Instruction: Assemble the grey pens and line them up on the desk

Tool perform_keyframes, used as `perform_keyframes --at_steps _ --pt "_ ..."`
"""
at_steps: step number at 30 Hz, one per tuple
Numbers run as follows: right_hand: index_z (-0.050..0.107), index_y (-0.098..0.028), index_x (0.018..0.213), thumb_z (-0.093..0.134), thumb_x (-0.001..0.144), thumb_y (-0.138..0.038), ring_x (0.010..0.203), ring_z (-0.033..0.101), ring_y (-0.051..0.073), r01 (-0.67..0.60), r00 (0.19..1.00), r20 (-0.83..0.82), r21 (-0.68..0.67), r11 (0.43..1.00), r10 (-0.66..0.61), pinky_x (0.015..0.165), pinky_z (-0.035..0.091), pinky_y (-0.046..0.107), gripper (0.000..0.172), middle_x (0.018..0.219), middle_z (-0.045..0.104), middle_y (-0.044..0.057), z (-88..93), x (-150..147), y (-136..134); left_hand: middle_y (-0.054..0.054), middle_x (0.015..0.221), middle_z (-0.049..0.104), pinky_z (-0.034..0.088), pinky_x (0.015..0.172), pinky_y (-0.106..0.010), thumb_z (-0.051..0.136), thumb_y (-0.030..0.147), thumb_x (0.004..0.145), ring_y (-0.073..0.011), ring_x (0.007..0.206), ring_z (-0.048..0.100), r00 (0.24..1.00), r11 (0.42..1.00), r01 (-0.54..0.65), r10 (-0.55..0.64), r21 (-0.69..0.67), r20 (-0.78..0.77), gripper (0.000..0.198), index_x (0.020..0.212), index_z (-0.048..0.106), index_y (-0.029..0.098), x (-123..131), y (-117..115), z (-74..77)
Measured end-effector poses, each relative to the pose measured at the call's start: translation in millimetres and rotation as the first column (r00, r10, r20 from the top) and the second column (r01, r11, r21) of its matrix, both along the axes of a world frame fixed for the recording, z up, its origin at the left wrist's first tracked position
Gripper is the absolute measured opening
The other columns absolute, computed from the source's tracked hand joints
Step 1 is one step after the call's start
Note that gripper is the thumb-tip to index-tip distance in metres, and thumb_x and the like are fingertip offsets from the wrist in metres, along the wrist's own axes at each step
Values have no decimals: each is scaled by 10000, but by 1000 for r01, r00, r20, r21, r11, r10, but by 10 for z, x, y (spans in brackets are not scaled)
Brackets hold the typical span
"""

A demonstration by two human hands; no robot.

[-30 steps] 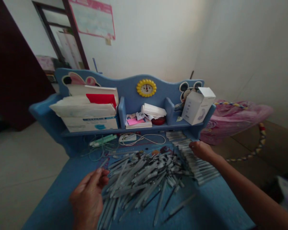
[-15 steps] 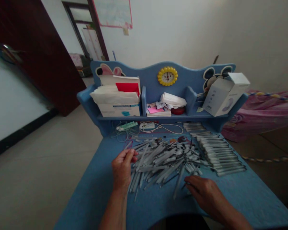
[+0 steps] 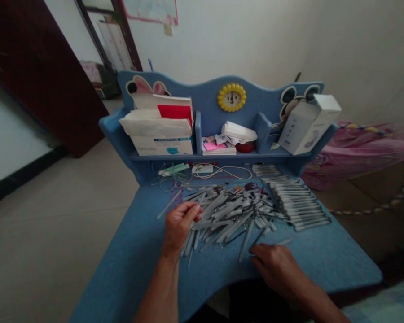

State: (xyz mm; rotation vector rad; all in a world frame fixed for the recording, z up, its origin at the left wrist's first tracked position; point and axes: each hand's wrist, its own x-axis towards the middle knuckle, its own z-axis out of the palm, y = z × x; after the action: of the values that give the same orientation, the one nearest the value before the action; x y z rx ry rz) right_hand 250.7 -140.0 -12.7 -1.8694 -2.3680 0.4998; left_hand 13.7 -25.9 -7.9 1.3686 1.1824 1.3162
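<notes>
A loose heap of pale, translucent pens or pen barrels [image 3: 227,217] lies across the middle of the blue desk. At the heap's left edge is my left hand [image 3: 180,226], its thumb and fingers pinched together; anything between them is hidden. My right hand [image 3: 274,264] rests low at the front right, fingers curled in at the near end of a thin dark pen [image 3: 258,236]. Just beyond its knuckles lies a single pale barrel [image 3: 284,242]. One pale pen [image 3: 169,204] lies apart, left of the heap. Lined up side by side at right is a row of pens [image 3: 301,204].
Behind the heap, a white cable [image 3: 237,170] and a green-white tangle of cord [image 3: 173,169] lie under the shelf [image 3: 222,157]. A mask box [image 3: 164,146], papers [image 3: 218,151] and a white carton [image 3: 303,128] stand on it, below a yellow clock [image 3: 231,97].
The view has shifted. My left hand has moved right against the heap, leaving a pen at its left in plain sight. A pale barrel now shows beyond my right hand.
</notes>
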Motion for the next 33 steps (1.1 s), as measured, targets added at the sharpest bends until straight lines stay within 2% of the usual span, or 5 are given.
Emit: perform_keyframes --at_steps 8,12,15,25,33 --pt "582 -208 766 472 809 -156 679 644 162 -14 997 71 23 1000 13 563 304 244 129 746 689 15 -13 -15 -107 -6 636 631 440 561 -238 564 295 764 -134 559 571 934 962 270 -271 -36 -235 157 738 648 165 258 -178 125" --pt "583 -215 802 473 802 -146 683 644 166 37 999 39 20 999 -38 554 309 244 129 746 687 7 -154 160 -200 -19 677 627 428 631 -241 523 272 794 -152 670 582 704 843 535 -479 -52 -524 179 706 649 179 478 -340 225" --pt "575 -214 771 443 832 -157 654 633 156 81 997 -1 44 996 -81 543 310 242 156 717 674 2 -243 279 -276 -34 691 625 411 639 -248 488 243 813 -159 689 577 489 779 622 -467 -81 -736 204 702 647 178 622 -475 252" --pt "566 -205 753 446 853 -165 650 606 135 152 986 -84 101 983 -144 556 313 226 161 712 646 -3 -306 363 -452 -96 892 648 454 704 -323 428 252 847 -233 830 619 170 873 472 -228 -124 -959 204 897 607 168 1054 -673 127" --pt "570 -203 768 428 862 -152 677 628 138 165 980 -136 124 979 -148 571 332 221 177 725 653 1 -353 383 -457 -108 891 657 485 684 -331 424 124 807 -240 807 642 102 916 393 -125 -75 -987 221 914 615 158 1262 -610 -28"
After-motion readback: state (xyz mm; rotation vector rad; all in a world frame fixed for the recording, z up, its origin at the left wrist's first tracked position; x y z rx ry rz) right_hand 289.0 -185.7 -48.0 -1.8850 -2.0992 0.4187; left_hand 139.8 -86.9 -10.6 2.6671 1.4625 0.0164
